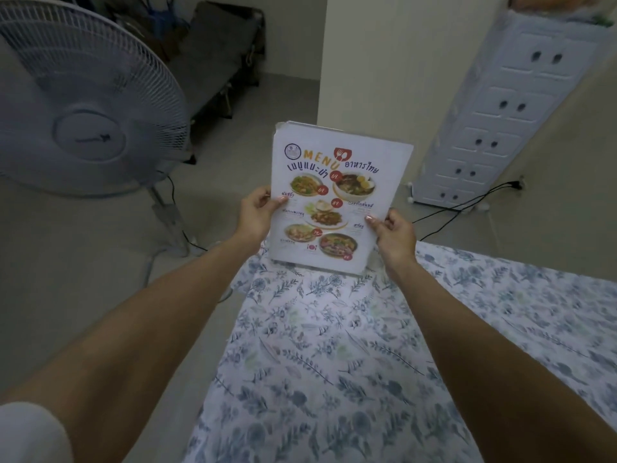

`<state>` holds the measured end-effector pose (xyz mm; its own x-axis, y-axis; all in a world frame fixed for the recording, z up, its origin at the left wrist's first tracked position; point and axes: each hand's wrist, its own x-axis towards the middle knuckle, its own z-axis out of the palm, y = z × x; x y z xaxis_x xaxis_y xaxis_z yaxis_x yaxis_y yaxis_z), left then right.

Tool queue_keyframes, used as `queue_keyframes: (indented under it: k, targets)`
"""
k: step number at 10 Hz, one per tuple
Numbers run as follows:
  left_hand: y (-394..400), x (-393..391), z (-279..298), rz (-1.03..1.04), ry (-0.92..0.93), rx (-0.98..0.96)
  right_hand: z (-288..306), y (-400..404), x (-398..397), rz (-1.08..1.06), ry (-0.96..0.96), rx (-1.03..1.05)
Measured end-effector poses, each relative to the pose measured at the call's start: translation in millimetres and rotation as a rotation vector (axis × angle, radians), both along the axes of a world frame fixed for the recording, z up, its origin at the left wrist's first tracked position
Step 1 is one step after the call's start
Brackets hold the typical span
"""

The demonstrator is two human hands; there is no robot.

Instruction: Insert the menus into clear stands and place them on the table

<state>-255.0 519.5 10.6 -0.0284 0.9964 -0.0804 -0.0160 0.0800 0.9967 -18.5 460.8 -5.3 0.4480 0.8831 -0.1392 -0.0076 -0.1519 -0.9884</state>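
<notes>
1. The table (367, 345), draped in a white cloth with blue floral print, fills the lower right; a white pedestal fan (83, 98) stands on the floor at the left, and a white panelled board (500, 111) leans on the wall.
2. The clear acrylic stand (337, 142) sits upright at the table's far edge and holds the white printed food menu (334, 195).
3. The left hand (257, 212) grips its left edge, the right hand (394, 235) its right edge, both closed on it, thumbs in front.

Bare forearms — white sleeve (30, 432) (left arm).
</notes>
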Motion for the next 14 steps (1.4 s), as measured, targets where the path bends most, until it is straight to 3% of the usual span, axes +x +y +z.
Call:
queue_keyframes:
  k: [7,9,10,11,12,13,14]
  targets:
    - [49,-2,-36,-0.022,-0.029,-0.076,-24,33,-10,-0.035,-0.022,-0.061]
    - [46,-2,-38,-0.012,0.002,-0.055,-18,30,-12,-0.020,-0.183,-0.097]
    - [39,1,-36,-0.009,0.097,-0.032,-13,25,-14,0.047,-0.507,-0.169]
    - [34,2,-31,-0.020,0.235,0.014,-8,22,-14,0.127,-0.668,-0.238]
    - [30,0,-25,-0.079,0.536,0.052,-3,16,-10,0.271,-0.897,-0.390]
    - [20,-2,-17,-0.189,0.904,-0.063,8,7,-7,0.364,-1.107,-0.487]
    - [11,-4,-13,-0.236,1.101,-0.188,14,0,-7,0.406,-1.172,-0.529]
